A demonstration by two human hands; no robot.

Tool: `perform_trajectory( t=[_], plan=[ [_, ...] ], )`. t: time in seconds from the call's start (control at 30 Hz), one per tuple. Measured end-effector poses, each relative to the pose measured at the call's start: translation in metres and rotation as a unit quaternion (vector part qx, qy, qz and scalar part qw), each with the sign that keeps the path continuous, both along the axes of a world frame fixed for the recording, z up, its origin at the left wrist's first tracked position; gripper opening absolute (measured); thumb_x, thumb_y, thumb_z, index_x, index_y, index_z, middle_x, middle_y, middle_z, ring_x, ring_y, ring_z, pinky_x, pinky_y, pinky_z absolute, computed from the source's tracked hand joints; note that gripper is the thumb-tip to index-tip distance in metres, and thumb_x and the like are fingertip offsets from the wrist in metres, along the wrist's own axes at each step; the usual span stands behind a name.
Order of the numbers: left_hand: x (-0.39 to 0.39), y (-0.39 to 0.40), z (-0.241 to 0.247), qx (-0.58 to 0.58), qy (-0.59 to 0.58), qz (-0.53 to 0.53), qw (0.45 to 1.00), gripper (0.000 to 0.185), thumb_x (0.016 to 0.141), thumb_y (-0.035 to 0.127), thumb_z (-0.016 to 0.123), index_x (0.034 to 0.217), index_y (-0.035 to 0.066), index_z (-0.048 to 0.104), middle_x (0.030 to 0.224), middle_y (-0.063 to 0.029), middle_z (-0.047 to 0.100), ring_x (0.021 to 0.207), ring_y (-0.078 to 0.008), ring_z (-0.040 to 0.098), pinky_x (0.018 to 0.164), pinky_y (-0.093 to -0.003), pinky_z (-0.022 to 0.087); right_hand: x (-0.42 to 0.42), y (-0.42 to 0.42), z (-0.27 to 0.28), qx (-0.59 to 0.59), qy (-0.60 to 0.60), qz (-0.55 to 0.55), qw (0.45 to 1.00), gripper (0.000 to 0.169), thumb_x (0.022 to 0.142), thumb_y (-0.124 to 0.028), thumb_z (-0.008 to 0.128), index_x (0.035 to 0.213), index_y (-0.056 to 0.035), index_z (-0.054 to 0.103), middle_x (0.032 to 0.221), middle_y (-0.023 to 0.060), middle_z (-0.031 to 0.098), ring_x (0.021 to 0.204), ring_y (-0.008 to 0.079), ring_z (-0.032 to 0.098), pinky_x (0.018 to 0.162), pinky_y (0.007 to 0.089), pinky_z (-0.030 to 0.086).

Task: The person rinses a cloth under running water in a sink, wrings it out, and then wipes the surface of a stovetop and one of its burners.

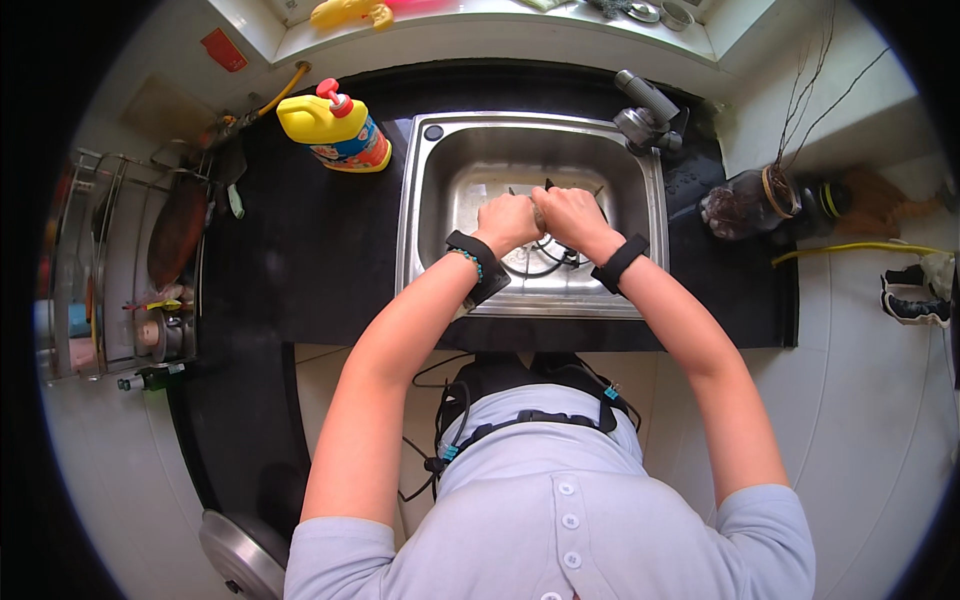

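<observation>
Both fists are side by side over the stainless steel sink [406,225]. My left hand [508,219] and my right hand [573,214] are closed around a small greyish-brown thing, perhaps a cloth or scouring pad [538,215]. Only a sliver of it shows between the fists. Beneath them in the basin lies a dark ring-shaped metal piece with prongs, which looks like a stove pan support [534,273]. My hands and wrists hide much of it. Each wrist wears a black band.
A yellow pump bottle [345,139] stands left of the sink on the black countertop [315,247]. The grey faucet [643,116] is at the back right corner. A glass jar with twigs [750,202] sits right. A wire rack [112,262] holds kitchenware at left; a metal lid [244,555] is lower left.
</observation>
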State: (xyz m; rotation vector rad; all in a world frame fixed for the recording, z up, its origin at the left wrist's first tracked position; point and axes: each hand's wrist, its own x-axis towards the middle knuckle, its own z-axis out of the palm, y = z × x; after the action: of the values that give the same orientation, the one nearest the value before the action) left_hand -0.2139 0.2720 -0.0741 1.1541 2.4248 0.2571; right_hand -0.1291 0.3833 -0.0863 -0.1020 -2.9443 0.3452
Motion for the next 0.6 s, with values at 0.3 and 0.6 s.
perform_trajectory(
  t=[0.3, 0.6],
  plan=[
    [-0.002, -0.015, -0.029, 0.076, 0.042, 0.013, 0.996, 0.035, 0.068, 0.04, 0.064, 0.072, 0.005, 0.067, 0.071, -0.0184, 0.064, 0.07, -0.0364, 0.063, 0.065, -0.0445, 0.051, -0.007, -0.012, -0.001, -0.024, -0.063, -0.017, 0.998, 0.016, 0.074, -0.022, 0.059, 0.079, -0.007, 0.055, 0.063, 0.0169, 0.061, 0.064, 0.0362, 0.062, 0.058, 0.045, 0.049],
    [-0.006, -0.055, -0.046, 0.174, -0.427, 0.272, 0.845, 0.03, 0.058, 0.027, 0.079, 0.073, 0.007, 0.062, 0.058, -0.002, 0.057, 0.047, -0.0096, 0.053, 0.039, -0.0243, 0.041, -0.01, -0.013, -0.014, -0.297, 0.021, 0.067, 0.952, 0.078, 0.065, -0.005, 0.061, 0.137, -0.0117, 0.03, 0.134, 0.0238, 0.033, 0.122, 0.0411, 0.037, 0.1, 0.0402, 0.036]
  ],
)
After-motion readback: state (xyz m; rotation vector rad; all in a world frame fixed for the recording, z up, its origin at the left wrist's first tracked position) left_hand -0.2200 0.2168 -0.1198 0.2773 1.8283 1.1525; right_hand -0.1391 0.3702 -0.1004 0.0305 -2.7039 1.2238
